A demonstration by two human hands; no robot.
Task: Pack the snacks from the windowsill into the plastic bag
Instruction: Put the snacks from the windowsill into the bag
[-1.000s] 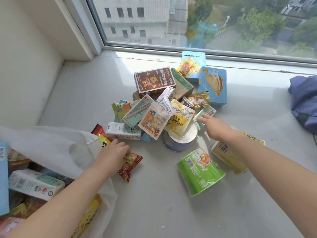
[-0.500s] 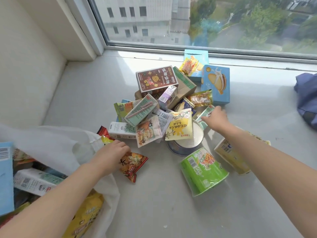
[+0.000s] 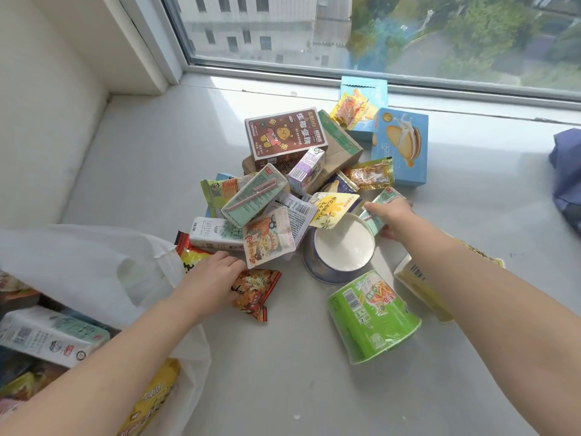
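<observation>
The windowsill [image 3: 141, 158] carries a loose heap of snacks in front of the window [image 3: 377, 33]. The plastic bag [image 3: 78, 262], white and open, lies at the left edge, with a milk carton [image 3: 47, 338] and a yellow packet [image 3: 151, 398] already inside it. The hands are well apart. The left hand [image 3: 210, 278] rests just beside the bag's mouth on top of a red packet [image 3: 254, 294], its fingers bent over the packet's upper half; whether they pinch it I cannot tell. The right hand [image 3: 393, 218] reaches to the far right side of the heap and is clamped on a pale green carton [image 3: 382, 198], thumb on the near face and fingers round the far side. Just beside that carton stands a white tub [image 3: 342, 243], with a yellow sachet [image 3: 333, 209] leaning over its rim. A green cup [image 3: 374, 316] lies on its side near the tub, between the two forearms. A yellow box [image 3: 418, 281] lies partly hidden under the right forearm. At the back of the heap a brown box [image 3: 284, 135] sits tilted on other packs, and a blue box [image 3: 401, 146] lies to its right. A blue cloth [image 3: 566, 177] shows at the right edge, well apart from the heap.
</observation>
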